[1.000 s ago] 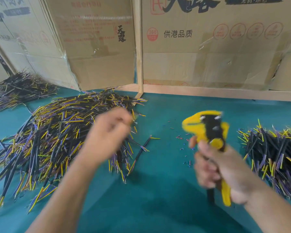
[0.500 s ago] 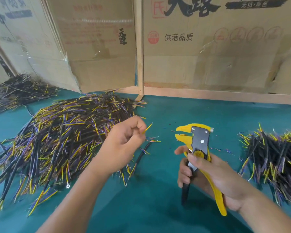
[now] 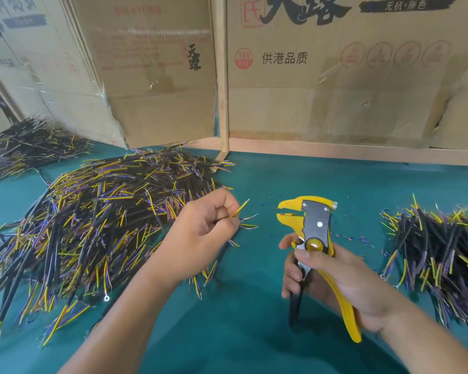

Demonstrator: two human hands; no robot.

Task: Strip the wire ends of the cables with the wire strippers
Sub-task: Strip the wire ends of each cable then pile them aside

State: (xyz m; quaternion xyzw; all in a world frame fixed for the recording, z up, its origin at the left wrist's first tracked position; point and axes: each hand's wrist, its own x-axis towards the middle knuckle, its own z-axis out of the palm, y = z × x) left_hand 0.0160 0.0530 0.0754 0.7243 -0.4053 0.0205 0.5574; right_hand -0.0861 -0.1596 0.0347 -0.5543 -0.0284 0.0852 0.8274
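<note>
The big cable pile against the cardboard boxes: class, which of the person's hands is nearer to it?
Left. The left hand hovers at the big cable pile's right edge, pinching a cable; the right hand grips the wire strippers farther right.

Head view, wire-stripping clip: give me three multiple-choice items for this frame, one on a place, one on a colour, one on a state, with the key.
1. Where does the biggest pile of cables lie?
A. left of the left hand
B. right of the right hand
C. between the two hands

2. What colour is the table mat?
A. red
B. teal
C. white

3. What is the state of the wire strippers?
A. lying on the mat
B. gripped in the right hand, nose open and empty
C. clamped on a wire

Key: 1 A, the large heap spreads left of the left hand. 2 B, the bare surface is teal. 3 B, the right hand grips the handles, and the cable pinched in the left hand stops short of the nose.
</note>
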